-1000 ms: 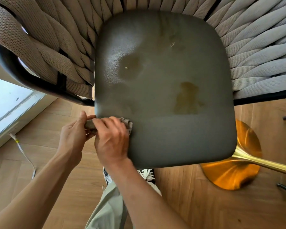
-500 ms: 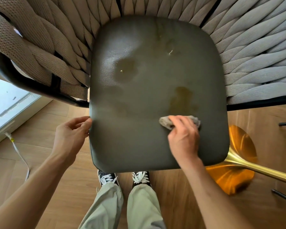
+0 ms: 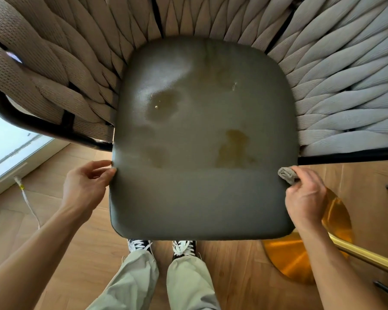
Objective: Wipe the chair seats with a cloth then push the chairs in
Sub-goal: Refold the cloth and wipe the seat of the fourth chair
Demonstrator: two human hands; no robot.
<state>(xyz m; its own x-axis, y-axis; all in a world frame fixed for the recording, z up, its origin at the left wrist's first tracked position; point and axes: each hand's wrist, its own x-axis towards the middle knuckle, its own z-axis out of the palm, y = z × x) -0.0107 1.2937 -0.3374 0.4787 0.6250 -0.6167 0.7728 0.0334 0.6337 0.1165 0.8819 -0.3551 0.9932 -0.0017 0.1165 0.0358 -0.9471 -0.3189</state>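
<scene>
Wooden floor (image 3: 233, 276) under a dark stained chair seat (image 3: 202, 193), being steadied from both sides.
Cloth (image 3: 287, 175) is being pinched closed in the right hand (image 3: 306, 198) at the seat's right edge; left edge is being touched by the loosely open left hand (image 3: 85, 186).

The chair seat (image 3: 202, 193) sits in the middle; the woven back (image 3: 334, 74) wraps around it behind and on both sides; the left hand (image 3: 85, 186) touches the seat's left edge; the right hand (image 3: 305, 198) is at the right edge with the cloth (image 3: 287, 174) in it; 2 shoes (image 3: 139, 245) stand on the floor (image 3: 65, 276) just before the seat; a round base (image 3: 300, 260) lies to the right, under the right arm; a cord (image 3: 29, 206) lies on the floor at the left.
</scene>
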